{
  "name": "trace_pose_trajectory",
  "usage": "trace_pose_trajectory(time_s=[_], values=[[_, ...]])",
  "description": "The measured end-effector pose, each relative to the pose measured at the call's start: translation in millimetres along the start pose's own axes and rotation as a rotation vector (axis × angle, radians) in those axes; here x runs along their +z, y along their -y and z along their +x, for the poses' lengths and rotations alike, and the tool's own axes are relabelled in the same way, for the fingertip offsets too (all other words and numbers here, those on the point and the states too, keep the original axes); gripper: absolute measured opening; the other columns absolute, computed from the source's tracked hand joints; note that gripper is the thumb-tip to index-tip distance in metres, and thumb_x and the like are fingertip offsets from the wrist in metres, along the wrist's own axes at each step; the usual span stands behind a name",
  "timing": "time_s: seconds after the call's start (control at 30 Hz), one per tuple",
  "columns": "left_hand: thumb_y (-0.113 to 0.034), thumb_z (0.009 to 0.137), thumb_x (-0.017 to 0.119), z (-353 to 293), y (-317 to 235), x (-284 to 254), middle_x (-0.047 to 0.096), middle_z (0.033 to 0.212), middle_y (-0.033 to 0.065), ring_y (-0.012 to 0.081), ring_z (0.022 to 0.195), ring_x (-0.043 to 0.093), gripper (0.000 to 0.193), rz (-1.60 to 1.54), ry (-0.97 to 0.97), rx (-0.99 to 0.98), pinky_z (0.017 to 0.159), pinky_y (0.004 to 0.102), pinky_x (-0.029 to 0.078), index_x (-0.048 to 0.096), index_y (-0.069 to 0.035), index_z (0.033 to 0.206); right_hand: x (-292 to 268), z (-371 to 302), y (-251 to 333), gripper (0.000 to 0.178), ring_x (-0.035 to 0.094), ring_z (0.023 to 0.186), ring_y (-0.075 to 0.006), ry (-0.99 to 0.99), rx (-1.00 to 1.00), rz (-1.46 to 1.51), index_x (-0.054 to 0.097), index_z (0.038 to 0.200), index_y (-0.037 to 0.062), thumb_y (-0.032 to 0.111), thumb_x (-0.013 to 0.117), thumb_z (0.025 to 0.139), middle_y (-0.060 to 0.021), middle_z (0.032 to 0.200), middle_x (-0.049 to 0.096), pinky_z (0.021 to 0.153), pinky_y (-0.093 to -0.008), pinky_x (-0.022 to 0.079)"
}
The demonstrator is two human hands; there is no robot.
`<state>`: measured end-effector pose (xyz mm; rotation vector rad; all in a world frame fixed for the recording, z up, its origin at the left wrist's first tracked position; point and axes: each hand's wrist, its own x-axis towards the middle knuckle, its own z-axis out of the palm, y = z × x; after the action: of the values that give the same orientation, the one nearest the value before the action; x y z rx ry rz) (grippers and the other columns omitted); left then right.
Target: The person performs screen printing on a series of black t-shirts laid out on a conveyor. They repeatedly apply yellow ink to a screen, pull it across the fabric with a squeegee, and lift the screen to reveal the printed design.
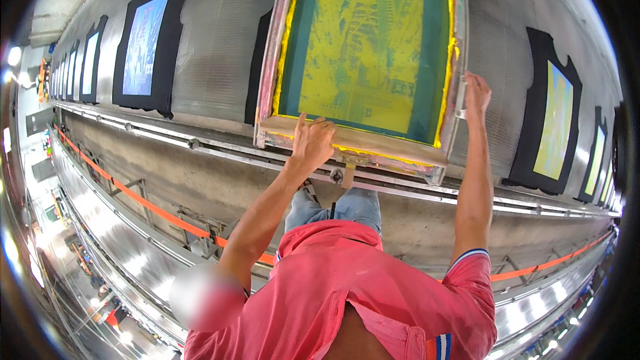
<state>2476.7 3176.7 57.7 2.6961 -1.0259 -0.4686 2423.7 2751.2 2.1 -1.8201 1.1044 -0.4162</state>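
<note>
A screen printing frame (367, 135) lies before me over the long metal table. Its green mesh (293, 80) carries yellow ink in a tall picture pattern, and thick yellow lines its inner edge. My left hand (315, 141) is on the near bar, its fingers bent over the wood left of the middle. At the frame's right side bar, my right hand (477, 95) is closed, with its fingertips hidden against the edge. Black cloth (255, 73) shows beside the frame's left side; what lies beneath the frame is hidden.
Black sleeveless shirts with printed panels lie along the table, one to the left (148, 47) and one to the right (548, 117), with several smaller ones farther off. A metal rail (220, 150) runs along the near table edge. Behind me stretches an orange strip (163, 217) beside another metal table.
</note>
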Motion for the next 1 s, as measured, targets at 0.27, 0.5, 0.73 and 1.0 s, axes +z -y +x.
trace_pose_trajectory(time_s=[0.27,0.5,0.73,1.0], values=[[-0.013,0.065,0.073,-19.8,41.9,-24.8,0.071,0.087,0.0090,0.0255,0.097,0.067,0.020,-0.164,-0.097,0.144,0.105,0.0560,0.037,0.070,-0.008,0.084,-17.0,-36.1,65.2,0.041,0.059,0.092,-0.0225,-0.168,0.033,-0.034,0.070,0.107,-0.0052,0.030,0.070,0.086,-0.0142,0.100,0.069,0.083,-0.0368,0.045],[-0.013,0.067,0.069,-64.6,146.3,-55.4,0.069,0.079,0.0135,0.0325,0.083,0.068,0.017,-0.262,-0.225,0.211,0.102,0.0542,0.039,0.070,-0.008,0.084,24.5,-117.4,154.6,0.032,0.052,0.079,-0.0155,-0.241,-0.156,0.016,0.071,0.099,-0.0008,0.029,0.070,0.087,-0.0057,0.087,0.062,0.073,-0.0326,0.039],[-0.017,0.065,0.068,-89.7,206.8,-119.9,0.067,0.073,0.0132,0.0315,0.075,0.066,0.013,-0.241,-0.233,0.225,0.081,0.0446,0.044,0.069,-0.010,0.075,49.4,-167.5,224.5,0.020,0.033,0.048,-0.0044,-0.227,-0.184,0.040,0.069,0.081,0.0080,0.026,0.068,0.088,0.0069,0.057,0.039,0.044,-0.0264,0.022],[-0.017,0.066,0.067,-150.7,338.6,-235.6,0.067,0.071,0.0128,0.0323,0.077,0.068,0.011,-0.095,-0.072,0.076,0.096,0.0524,0.040,0.070,-0.011,0.075,192.0,-232.1,299.5,0.024,0.051,0.069,-0.0148,-0.144,-0.188,0.000,0.070,0.096,-0.0015,0.021,0.066,0.089,-0.0052,0.081,0.060,0.063,-0.0318,0.039]])
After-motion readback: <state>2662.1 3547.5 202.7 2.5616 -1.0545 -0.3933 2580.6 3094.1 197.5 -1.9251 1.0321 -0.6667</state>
